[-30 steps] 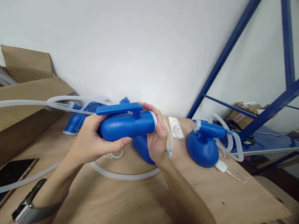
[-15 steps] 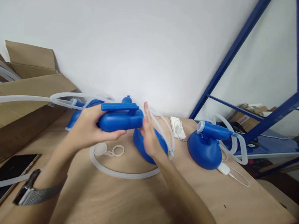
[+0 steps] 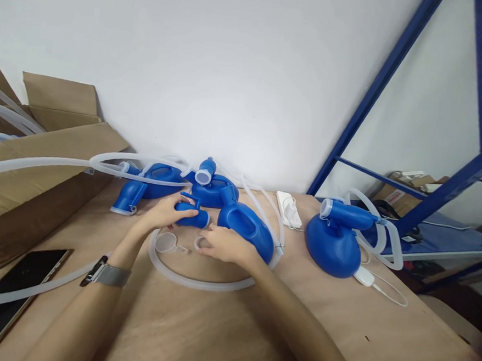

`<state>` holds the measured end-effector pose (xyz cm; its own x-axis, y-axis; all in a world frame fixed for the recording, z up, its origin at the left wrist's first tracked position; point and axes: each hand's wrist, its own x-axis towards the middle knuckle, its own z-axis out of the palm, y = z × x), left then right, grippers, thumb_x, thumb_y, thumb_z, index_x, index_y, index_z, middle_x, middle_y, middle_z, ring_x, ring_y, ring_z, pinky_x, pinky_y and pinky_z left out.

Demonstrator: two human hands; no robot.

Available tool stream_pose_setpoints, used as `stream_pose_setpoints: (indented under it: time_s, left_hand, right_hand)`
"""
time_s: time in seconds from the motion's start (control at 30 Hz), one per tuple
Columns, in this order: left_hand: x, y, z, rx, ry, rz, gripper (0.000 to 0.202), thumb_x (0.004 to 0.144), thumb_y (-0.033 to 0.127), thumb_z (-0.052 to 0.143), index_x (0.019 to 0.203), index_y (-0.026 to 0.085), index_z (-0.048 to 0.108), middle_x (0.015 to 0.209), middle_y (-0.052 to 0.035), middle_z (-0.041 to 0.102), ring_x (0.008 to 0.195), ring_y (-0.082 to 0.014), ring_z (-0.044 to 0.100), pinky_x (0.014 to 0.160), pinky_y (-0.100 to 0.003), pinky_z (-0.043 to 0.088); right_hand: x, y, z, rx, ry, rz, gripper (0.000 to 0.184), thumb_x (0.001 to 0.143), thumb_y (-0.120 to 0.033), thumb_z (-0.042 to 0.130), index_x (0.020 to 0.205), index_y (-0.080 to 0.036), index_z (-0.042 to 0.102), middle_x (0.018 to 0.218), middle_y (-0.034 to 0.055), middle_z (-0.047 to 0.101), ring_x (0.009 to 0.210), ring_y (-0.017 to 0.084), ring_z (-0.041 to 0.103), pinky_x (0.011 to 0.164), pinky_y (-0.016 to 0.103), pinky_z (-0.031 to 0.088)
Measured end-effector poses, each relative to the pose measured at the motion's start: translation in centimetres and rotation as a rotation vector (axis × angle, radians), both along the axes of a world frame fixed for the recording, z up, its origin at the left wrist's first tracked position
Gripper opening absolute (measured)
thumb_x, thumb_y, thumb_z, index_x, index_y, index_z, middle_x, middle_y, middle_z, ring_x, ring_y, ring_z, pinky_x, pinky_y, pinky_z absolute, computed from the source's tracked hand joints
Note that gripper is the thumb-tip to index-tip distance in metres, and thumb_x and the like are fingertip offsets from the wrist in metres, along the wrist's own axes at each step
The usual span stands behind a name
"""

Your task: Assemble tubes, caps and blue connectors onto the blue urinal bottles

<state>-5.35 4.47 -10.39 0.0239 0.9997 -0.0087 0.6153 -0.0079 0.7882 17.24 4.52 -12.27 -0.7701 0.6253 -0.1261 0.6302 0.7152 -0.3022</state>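
Note:
My left hand (image 3: 166, 212) is closed around a small blue plastic bottle-shaped part (image 3: 193, 217) with a handle along its top. It is held just above the table, its open end facing right. My right hand (image 3: 226, 244) pinches the ring end of a translucent plastic cap (image 3: 165, 242), whose round lid and strap are at the left. Just behind my right hand lies a large blue plastic urinal bottle (image 3: 248, 228) with a recessed grip. A translucent hose (image 3: 201, 283) curves around the cap on the near side.
More blue urinal bottles (image 3: 158, 183) stand along the wall, another (image 3: 333, 247) at the right. A cardboard box (image 3: 53, 153) holding hoses is at the left, beside a phone (image 3: 14, 296). A white power strip (image 3: 288, 208) lies near the wall; blue shelving (image 3: 374, 96) rises at the right.
My left hand has lowered the blue part toward the table, away from the camera. My right hand has left its open end and come down onto the cap's ring.

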Motion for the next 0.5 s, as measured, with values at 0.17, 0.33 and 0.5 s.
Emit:
stream_pose_setpoints:
  time_s: [0.17,0.33,0.5]
  left_hand:
    - [0.3,0.8,-2.0,-0.045,0.05,-0.102,0.067,0.073,0.072,0.073,0.122,0.026,0.077,0.129,-0.0124,0.075,0.106,-0.0346,0.074,0.065,-0.032,0.062]
    - [0.6,0.9,-2.5,-0.038,0.187,-0.158,0.067,0.073,0.073,0.07,0.124,0.031,0.076,0.143,-0.0092,0.068,0.129,-0.0376,0.065,0.103,-0.043,0.055]
    - [1.7,-0.1,-0.7,0.021,0.35,-0.078,0.06,0.077,0.069,0.067,0.12,0.028,0.076,0.131,-0.0148,0.074,0.122,-0.0449,0.067,0.105,-0.054,0.05]
  right_hand:
    - [4.0,1.2,4.4,-0.02,0.353,-0.099,0.052,0.104,-0.051,0.053,0.151,-0.03,0.054,0.118,0.0078,0.06,0.104,0.022,0.065,0.102,0.043,0.049]
    - [5.2,4.1,3.8,-0.02,0.779,-0.304,0.039,0.1,-0.052,0.056,0.118,-0.02,0.064,0.098,0.003,0.065,0.091,0.019,0.063,0.088,0.035,0.05]
    - [4.3,5.6,2.1,-0.199,1.009,-0.359,0.039,0.088,-0.056,0.068,0.099,-0.02,0.061,0.088,0.0021,0.07,0.087,0.019,0.068,0.083,0.033,0.051]
